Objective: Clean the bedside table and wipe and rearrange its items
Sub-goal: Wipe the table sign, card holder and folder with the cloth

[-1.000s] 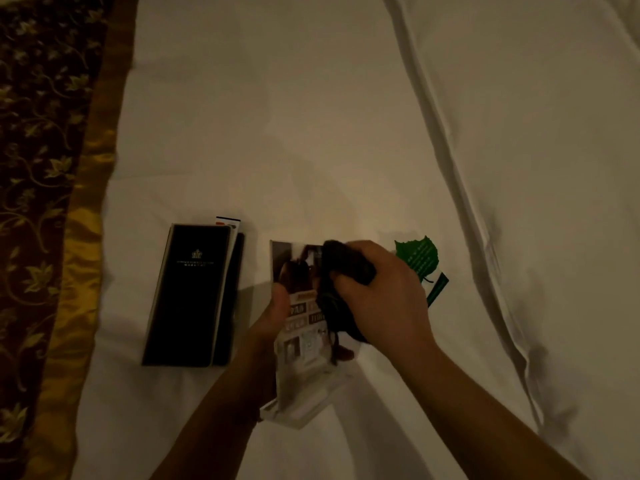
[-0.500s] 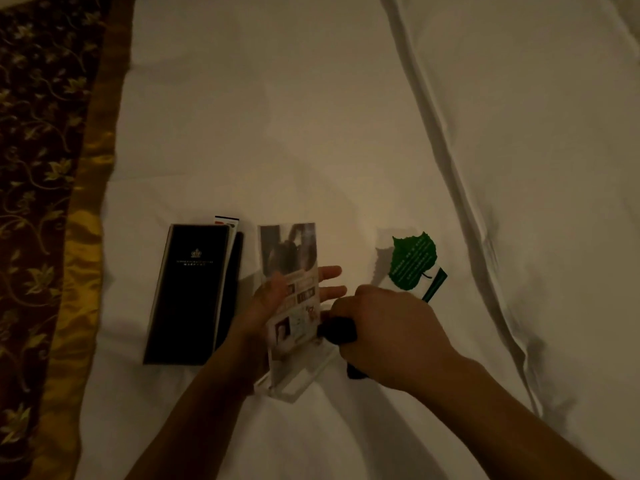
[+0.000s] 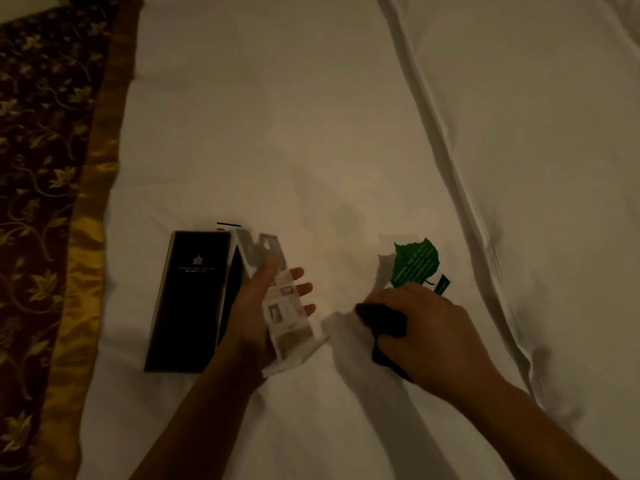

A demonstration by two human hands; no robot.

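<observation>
My left hand [image 3: 258,313] holds a clear acrylic sign stand [image 3: 280,306] with a printed card inside, tilted over the white bed sheet [image 3: 311,116]. Its thumb lies on the front of the card and the fingers show behind it. My right hand [image 3: 429,334] is closed around a dark cloth [image 3: 382,322], a short way right of the stand and apart from it. A black folder [image 3: 188,299] with a small crest lies flat just left of the stand. A green leaf-shaped card [image 3: 415,263] lies above my right hand.
A patterned brown and gold bed runner [image 3: 45,202] borders the sheet on the left. A long fold in the bedding [image 3: 460,188] runs diagonally on the right. A small white card [image 3: 228,225] peeks out above the black folder.
The right hand with the cloth has come off the stand and moved right. The left hand has swung the stand left, toward the black folder.
</observation>
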